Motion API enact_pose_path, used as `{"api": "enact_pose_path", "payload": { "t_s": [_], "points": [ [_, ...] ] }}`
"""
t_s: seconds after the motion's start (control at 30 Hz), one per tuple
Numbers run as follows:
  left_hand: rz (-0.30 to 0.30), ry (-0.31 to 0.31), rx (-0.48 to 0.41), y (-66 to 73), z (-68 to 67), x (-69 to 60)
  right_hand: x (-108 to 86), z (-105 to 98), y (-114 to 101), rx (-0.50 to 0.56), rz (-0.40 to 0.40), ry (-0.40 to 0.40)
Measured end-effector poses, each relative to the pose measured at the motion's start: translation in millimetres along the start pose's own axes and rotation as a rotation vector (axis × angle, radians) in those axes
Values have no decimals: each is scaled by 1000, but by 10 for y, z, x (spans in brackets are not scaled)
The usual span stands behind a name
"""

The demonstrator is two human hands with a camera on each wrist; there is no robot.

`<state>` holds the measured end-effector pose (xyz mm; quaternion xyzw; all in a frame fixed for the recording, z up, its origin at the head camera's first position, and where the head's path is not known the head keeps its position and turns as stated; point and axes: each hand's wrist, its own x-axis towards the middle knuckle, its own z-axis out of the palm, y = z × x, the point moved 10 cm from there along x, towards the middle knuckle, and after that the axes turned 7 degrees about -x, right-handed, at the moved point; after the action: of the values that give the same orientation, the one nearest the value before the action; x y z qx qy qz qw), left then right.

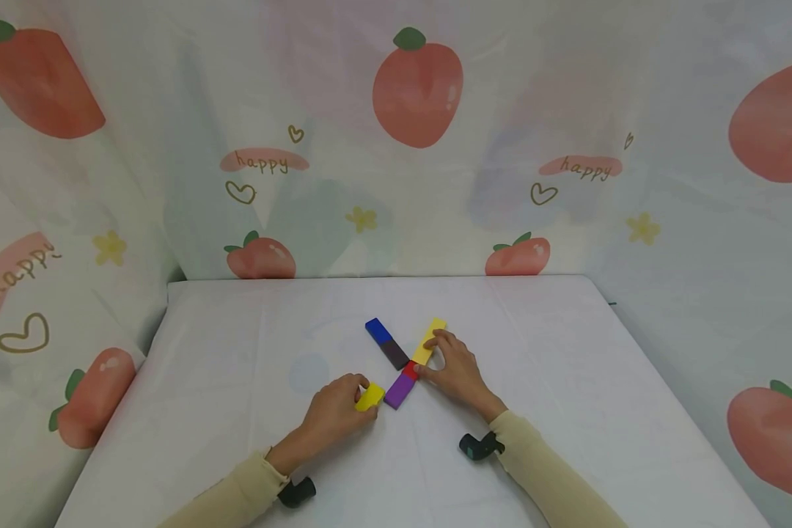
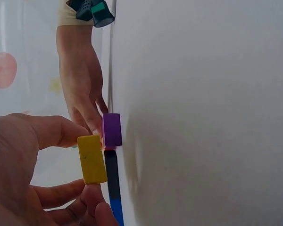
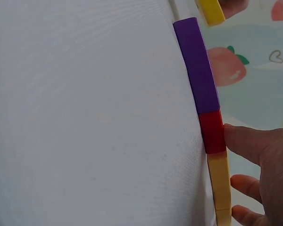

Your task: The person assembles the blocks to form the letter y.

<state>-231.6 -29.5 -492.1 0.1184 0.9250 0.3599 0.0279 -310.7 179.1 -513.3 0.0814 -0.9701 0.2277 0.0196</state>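
My left hand pinches a yellow block between thumb and fingers, off the tabletop. Close beside it, a purple block lies end to end with a small red block. Past the red one, a paler yellow strip carries the line on; the right wrist view shows a seam across it. My right hand rests its thumb against the red block and its fingertips on the pale yellow pieces. A dark block joined to a blue block slants away to the upper left.
The blocks lie on a white cloth-covered table. Behind and at both sides hang cloth walls printed with fruit. Each wrist carries a black camera, the left camera and the right camera both low over the table.
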Motion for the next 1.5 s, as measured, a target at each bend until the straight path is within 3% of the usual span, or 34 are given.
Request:
{"api": "enact_pose_path", "payload": {
  "t_s": [0.3, 0.7, 1.2, 1.5],
  "points": [
    [-42, -61, 11, -1, 120, -33, -2, -3, -4, 3, -4, 1],
    [-43, -140, -35, 17, 251, -66, -14, 2, 4, 8, -5, -6],
    [4, -135, 6, 33, 316, -28, -21, -1, -14, 9, -1, -6],
    [2, -121, 9, 48, 304, -27, -17, -9, -9, 8, -6, 4]
  ]
}}
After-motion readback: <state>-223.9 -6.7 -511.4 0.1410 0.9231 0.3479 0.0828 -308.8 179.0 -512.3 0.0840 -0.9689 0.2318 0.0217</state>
